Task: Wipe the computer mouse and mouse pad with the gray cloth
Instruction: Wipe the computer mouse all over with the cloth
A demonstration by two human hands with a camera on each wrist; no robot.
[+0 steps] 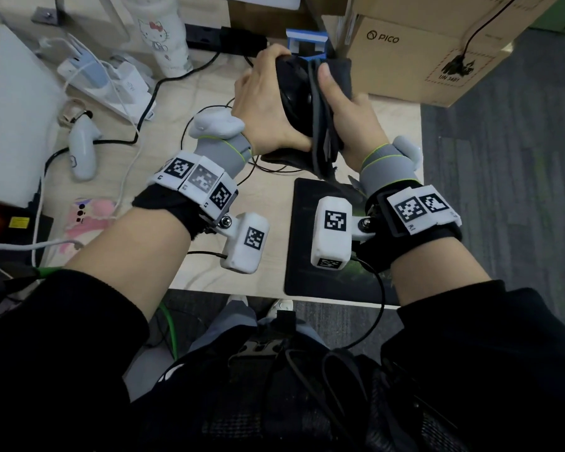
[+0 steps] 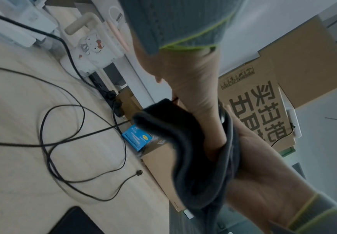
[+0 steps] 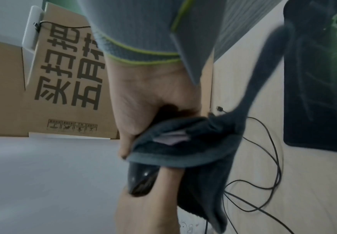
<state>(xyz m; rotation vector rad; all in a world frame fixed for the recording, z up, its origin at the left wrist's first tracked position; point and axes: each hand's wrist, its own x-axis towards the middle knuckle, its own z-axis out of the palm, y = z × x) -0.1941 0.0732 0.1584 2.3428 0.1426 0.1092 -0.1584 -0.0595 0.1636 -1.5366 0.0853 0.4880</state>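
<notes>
The left hand (image 1: 265, 102) holds the computer mouse (image 1: 294, 96) above the worktop (image 1: 268, 256), its fingers curled round the body. The right hand (image 1: 346, 115) grips the folded gray cloth (image 1: 323, 125), thumb on top, pressing it against the mouse's right side. The mouse pad (image 1: 300, 230) lies flat below both hands.

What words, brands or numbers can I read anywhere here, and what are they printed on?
"PICO": on the cardboard box behind both hands.
"UN 3481", partly blurred: warning label on that box.
Large Chinese characters on another box: cut off, not fully readable.
Blue packet text: too blurred.
Wrist tags: codes only.
</notes>
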